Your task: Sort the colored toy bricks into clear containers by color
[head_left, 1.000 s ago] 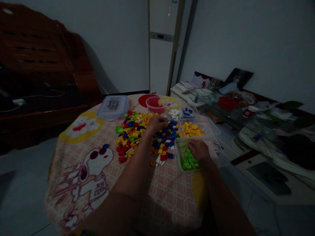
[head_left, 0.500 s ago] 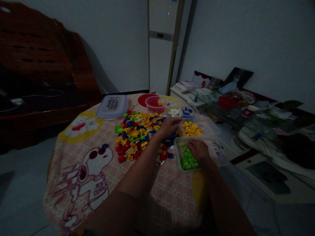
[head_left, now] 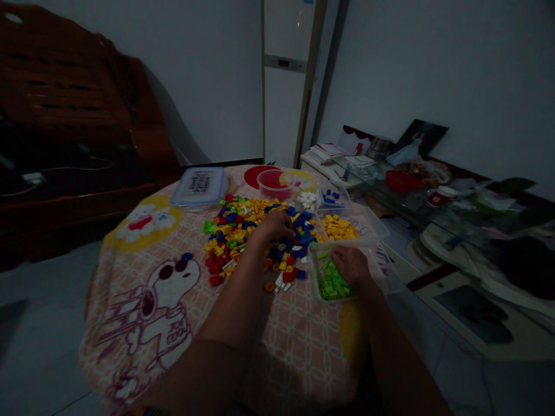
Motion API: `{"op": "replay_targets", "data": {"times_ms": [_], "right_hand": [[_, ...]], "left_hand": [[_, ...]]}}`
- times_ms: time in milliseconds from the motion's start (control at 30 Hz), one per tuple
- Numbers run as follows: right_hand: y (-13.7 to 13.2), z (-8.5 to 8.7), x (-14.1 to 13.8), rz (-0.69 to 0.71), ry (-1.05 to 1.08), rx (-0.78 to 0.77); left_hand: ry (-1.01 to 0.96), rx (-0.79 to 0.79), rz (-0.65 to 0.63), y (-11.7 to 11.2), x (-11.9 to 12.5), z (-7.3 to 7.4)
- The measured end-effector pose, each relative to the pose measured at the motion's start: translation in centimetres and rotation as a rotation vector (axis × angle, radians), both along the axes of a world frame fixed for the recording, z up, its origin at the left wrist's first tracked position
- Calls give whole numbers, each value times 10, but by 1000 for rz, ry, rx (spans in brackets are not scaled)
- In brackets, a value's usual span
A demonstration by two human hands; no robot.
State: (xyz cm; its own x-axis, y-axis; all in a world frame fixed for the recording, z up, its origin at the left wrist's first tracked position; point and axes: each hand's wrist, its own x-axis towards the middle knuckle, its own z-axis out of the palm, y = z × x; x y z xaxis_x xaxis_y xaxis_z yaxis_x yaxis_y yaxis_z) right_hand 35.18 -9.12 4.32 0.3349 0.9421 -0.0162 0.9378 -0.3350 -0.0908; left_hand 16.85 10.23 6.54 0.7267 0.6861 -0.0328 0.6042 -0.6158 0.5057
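A heap of small red, yellow, blue and green bricks (head_left: 236, 234) lies on a round table under a cartoon-dog tablecloth (head_left: 160, 300). My left hand (head_left: 274, 224) rests on the heap's right part, fingers curled down among blue and yellow bricks; what it grips is hidden. My right hand (head_left: 351, 264) sits inside a clear tub of green bricks (head_left: 328, 284), fingers bent over the pieces. Behind this tub stands a clear tub of yellow bricks (head_left: 340, 227).
A lidded clear box (head_left: 198, 186) stands at the table's far left. A red round tub (head_left: 274, 184), a pile of white bricks (head_left: 309, 200) and a small tub of blue bricks (head_left: 333, 197) sit at the back. A cluttered glass table (head_left: 433, 196) is on the right, a dark wooden bench (head_left: 65, 144) on the left.
My left hand reached right to the tub of yellow bricks half a second ago and has come back to the heap. My right hand stayed in the green tub.
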Motion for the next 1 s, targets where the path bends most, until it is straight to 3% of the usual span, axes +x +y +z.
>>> {"op": "replay_targets", "data": {"times_ms": [233, 467, 633, 800, 1000], "right_hand": [[0, 1, -1, -7, 4, 4], [0, 0, 0, 6, 2, 12], [0, 0, 0, -6, -3, -1], [0, 0, -1, 0, 0, 17], [0, -1, 0, 5, -13, 21]], "left_hand": [[10, 20, 17, 2, 5, -10], [-268, -123, 84, 7, 0, -11], [-489, -218, 102, -6, 27, -13], [-660, -379, -12, -35, 68, -23], [-711, -249, -230, -51, 82, -29]]}}
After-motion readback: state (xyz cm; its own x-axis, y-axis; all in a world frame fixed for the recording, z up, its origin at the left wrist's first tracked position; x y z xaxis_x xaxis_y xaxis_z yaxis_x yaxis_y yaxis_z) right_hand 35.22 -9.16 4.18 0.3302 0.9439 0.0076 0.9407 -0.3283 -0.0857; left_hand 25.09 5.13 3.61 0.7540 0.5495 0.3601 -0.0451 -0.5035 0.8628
